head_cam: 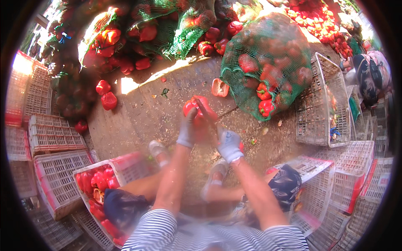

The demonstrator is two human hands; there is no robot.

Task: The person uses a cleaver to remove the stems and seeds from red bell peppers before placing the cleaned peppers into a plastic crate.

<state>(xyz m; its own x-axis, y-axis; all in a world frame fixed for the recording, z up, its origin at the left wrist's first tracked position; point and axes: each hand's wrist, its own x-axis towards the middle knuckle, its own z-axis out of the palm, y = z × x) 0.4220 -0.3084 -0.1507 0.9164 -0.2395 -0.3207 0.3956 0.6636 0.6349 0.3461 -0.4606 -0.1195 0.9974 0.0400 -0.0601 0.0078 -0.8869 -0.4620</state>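
Note:
My left hand (187,127), in a white glove, grips a large red bell pepper (201,108). In my right hand (230,142), gloved as well, is a knife (206,112); its long blade lies across the pepper as seen from above. Whether the blade has entered the flesh I cannot tell. Something red shows at the edge of my right glove, mostly hidden. Beyond the pepper a cut pepper half (220,88) lies on the floor, its pale inside showing. To its right rests a green mesh sack (267,62) full of red peppers, its mouth towards me.
A plastic crate (114,171) of red peppers stands by my left leg. More crates (59,178) are stacked at left, others (348,175) at right. Two loose peppers (106,95) lie left on the seed-strewn floor (150,116). Another person (369,75) bends at far right.

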